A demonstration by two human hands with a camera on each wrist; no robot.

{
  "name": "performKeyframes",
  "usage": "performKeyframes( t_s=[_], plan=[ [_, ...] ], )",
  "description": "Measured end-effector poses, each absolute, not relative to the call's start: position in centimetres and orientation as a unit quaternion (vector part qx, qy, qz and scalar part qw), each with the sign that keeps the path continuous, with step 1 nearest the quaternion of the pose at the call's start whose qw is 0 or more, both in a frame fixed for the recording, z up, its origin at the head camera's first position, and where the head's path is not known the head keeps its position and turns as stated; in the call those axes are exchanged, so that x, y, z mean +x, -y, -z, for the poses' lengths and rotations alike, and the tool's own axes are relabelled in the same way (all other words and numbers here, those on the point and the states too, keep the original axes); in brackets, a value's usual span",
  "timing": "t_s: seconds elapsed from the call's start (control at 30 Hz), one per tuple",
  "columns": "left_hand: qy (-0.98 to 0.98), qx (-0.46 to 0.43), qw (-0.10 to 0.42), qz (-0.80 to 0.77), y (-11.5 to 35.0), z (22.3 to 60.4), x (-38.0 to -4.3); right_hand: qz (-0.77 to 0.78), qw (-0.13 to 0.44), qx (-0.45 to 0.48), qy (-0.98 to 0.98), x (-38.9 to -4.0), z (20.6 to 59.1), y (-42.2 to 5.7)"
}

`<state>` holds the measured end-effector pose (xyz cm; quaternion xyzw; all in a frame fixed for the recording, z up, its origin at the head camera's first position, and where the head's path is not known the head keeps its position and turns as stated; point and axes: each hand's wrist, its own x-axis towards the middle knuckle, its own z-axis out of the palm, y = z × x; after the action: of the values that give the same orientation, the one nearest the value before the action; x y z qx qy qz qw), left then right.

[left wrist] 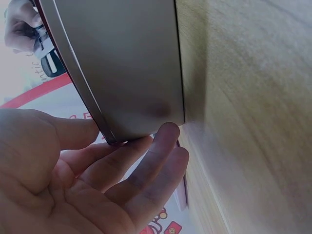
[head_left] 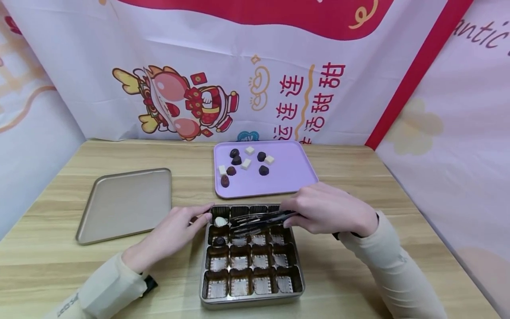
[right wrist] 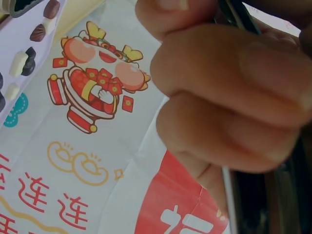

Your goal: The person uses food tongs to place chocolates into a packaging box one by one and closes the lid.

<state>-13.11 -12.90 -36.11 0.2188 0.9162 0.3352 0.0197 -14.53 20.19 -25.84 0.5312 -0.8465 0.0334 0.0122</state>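
Note:
A square metal box (head_left: 251, 302) holds a brown insert with rows of square compartments. In its far left part sit a white chocolate (head_left: 220, 221) and, one row nearer, a dark chocolate (head_left: 219, 241). My left hand (head_left: 175, 230) grips the far left corner of the box, thumb by the rim and fingers against the wall in the left wrist view. My right hand (head_left: 326, 209) holds dark, shiny tongs (head_left: 264, 218) over the far rows, their tips pointing left beside the white chocolate. In the right wrist view, the curled fingers (right wrist: 219, 83) cover much of the tongs.
Beyond the box lies a purple tray (head_left: 291, 166) with several dark and white chocolates on its left half. A beige metal tray (head_left: 129, 206) rests on the wooden table at the left. A printed cloth (head_left: 239, 57) hangs behind the table.

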Motion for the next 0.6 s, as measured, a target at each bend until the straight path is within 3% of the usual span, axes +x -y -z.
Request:
performKeyframes(
  t_s=[0.6],
  plan=[
    [-0.916,0.222,0.016,-0.333,12.95,36.32,-13.2,-0.027,-0.001,0.524,0.851,-15.04,26.48,-20.03]
  ],
)
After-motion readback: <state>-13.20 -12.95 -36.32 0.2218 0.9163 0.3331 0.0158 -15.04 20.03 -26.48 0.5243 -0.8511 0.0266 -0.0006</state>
